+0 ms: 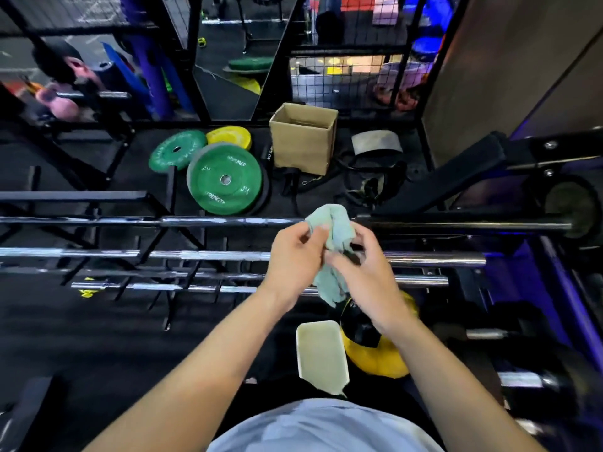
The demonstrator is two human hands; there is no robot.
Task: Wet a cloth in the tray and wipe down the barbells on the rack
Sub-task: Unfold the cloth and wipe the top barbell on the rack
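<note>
Grip: both hands hold the cloth (332, 236) between them; the left hand (295, 256) pinches its upper edge with curled fingers, the right hand (365, 269) closes round the middle and lower folds.
Cloth position: bunched and held in the air above the rack, in front of the barbells and well above the tray; its lower tail hangs free below the hands.
Cloth handling: soft, limp and light; it takes the shape of whatever holds it. If wet it will likely drip and cling. Whether it is wet cannot be told.
Recommended hold: gather it into a pad in one palm, fingers wrapped over the folds, so that it can close round a bar.
Barbells: several lie lengthwise across the rack, the nearest chrome barbell (202, 255) just beyond the hands. Stiff, heavy, smooth steel; judged to stay put under wiping pressure.
Tray: pale tray (321, 353) on the floor near the person's body, beside a yellow plate (378, 363).
Surroundings: green plates (225, 177) and a cardboard box (303, 141) beyond the rack.
</note>
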